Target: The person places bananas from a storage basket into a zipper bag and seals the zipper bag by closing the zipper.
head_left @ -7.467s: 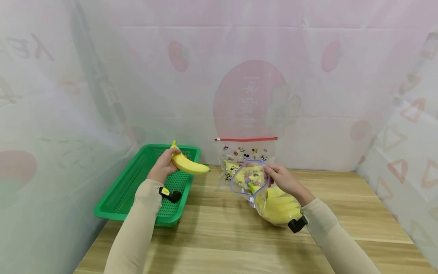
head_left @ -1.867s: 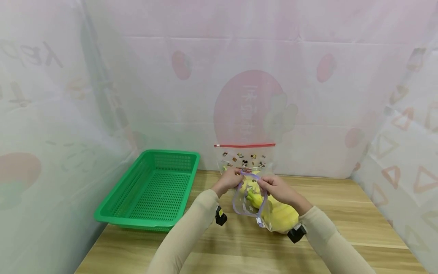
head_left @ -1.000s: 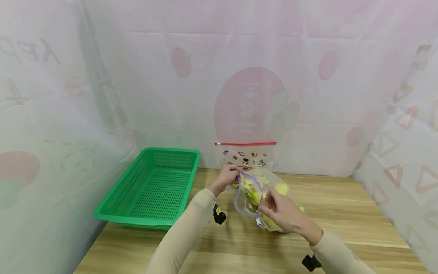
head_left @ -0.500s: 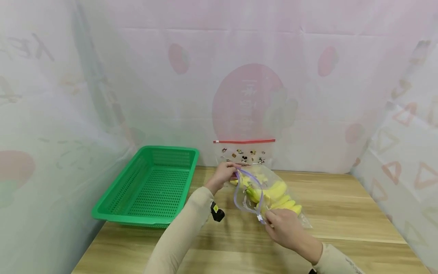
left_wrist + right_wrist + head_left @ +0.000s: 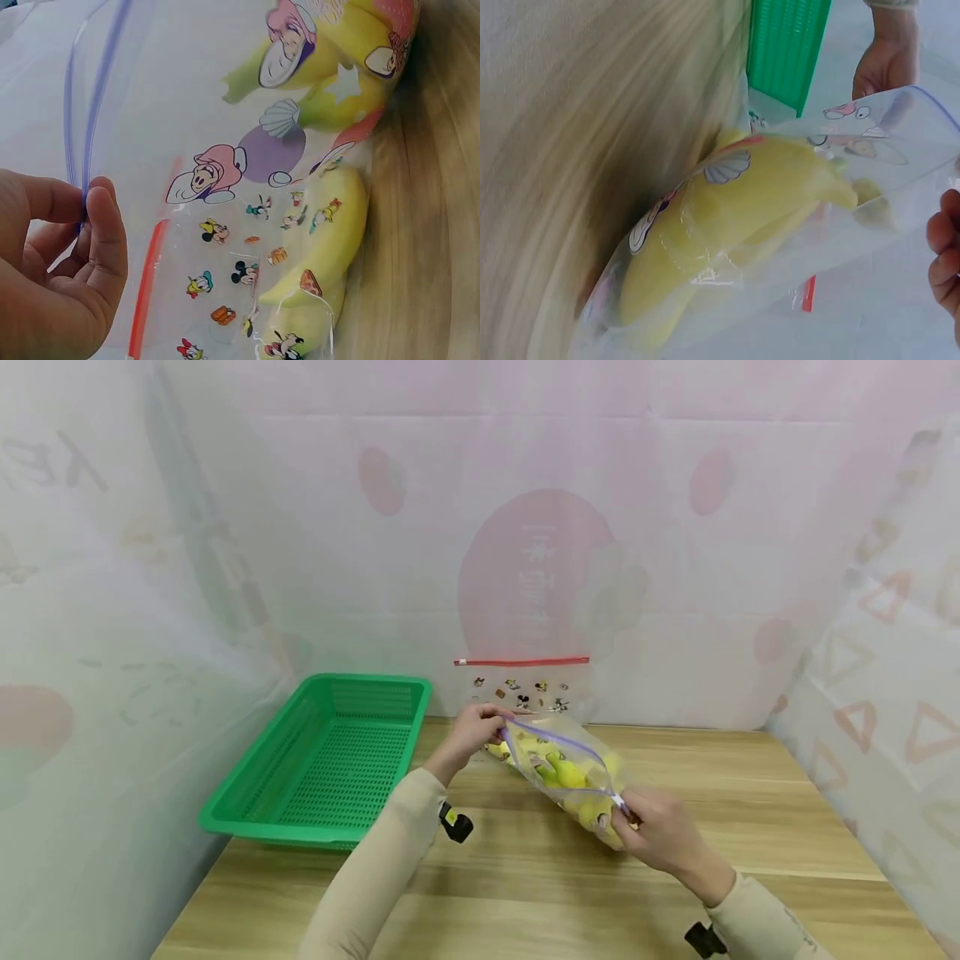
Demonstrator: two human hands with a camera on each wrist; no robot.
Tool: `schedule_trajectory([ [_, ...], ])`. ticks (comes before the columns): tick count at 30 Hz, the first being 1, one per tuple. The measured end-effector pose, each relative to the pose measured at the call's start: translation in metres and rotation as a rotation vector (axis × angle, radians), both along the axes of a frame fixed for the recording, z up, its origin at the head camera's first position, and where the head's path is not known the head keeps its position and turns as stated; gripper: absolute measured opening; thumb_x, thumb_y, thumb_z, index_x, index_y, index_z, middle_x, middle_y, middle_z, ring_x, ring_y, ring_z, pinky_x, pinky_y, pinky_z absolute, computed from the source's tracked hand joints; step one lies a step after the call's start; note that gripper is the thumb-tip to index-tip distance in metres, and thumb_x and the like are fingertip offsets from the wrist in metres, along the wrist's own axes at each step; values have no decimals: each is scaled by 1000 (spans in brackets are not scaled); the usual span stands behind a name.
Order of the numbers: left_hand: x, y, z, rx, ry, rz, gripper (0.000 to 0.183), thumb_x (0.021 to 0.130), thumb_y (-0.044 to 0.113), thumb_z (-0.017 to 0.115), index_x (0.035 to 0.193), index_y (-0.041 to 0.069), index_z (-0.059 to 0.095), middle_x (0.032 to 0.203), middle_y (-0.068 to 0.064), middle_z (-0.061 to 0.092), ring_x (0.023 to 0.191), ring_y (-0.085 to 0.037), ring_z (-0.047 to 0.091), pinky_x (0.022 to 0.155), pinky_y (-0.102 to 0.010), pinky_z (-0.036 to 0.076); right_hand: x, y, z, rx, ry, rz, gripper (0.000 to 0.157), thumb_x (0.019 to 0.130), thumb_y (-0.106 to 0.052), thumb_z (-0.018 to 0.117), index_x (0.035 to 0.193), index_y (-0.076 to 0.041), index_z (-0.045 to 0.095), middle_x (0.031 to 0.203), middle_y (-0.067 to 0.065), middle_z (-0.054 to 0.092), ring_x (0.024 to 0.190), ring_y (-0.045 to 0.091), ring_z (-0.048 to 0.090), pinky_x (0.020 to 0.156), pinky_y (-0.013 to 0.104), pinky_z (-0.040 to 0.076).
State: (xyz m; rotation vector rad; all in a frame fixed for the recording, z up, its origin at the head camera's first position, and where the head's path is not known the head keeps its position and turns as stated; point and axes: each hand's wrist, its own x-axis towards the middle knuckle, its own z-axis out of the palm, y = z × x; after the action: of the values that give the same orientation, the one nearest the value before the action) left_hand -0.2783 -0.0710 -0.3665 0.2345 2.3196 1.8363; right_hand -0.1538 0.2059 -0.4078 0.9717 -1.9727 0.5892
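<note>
A clear zip bag with a purple zip strip [image 5: 558,739] and cartoon prints holds several bananas [image 5: 570,772], their green-tipped stems towards its mouth. My left hand [image 5: 474,733] pinches the left end of the strip; the left wrist view shows thumb and fingertips [image 5: 97,217] on it. At the other end my right hand [image 5: 663,831] grips the corner beside the white slider [image 5: 618,802]. The mouth stretches between both hands, a narrow gap still parting its two edges. Through the film in the right wrist view, yellow bananas [image 5: 727,202] show lengthwise.
Behind stands a second zip bag with a red zip strip [image 5: 522,662], bananas in its lower part, against the printed cloth wall [image 5: 675,610]. A green perforated basket [image 5: 315,837] sits to the left on the wooden table [image 5: 480,893].
The banana first in my left hand has left it, and that hand now pinches the purple strip. My right hand shifted from the upper rim to the slider corner and drew it right, narrowing the mouth.
</note>
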Motion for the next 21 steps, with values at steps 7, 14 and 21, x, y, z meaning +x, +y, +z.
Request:
schedule_trajectory([
  [7,11,-14,8,9,42,-32,20,93,5,53,105,-1,68,86,-12,64,77,-27,62,64,-28,53,-10,9,6,-122,61,54,27,76,-10,48,57,-22,34,56,-17,27,49,-7,20,43,7,16],
  [14,22,-20,14,-11,110,-144,25,90,-2,56,112,-1,66,93,-12,66,80,-20,63,72,-30,53,-16,23,15,-204,34,49,29,74,-7,51,56,-22,35,53,-16,30,47,-7,22,42,7,17],
  [21,29,-20,19,-214,287,-158,16,92,9,61,106,7,68,90,-11,66,77,-19,61,63,-28,52,-21,34,26,-271,32,-2,31,72,-3,56,54,-21,38,51,-15,32,46,-6,23,41,9,19],
])
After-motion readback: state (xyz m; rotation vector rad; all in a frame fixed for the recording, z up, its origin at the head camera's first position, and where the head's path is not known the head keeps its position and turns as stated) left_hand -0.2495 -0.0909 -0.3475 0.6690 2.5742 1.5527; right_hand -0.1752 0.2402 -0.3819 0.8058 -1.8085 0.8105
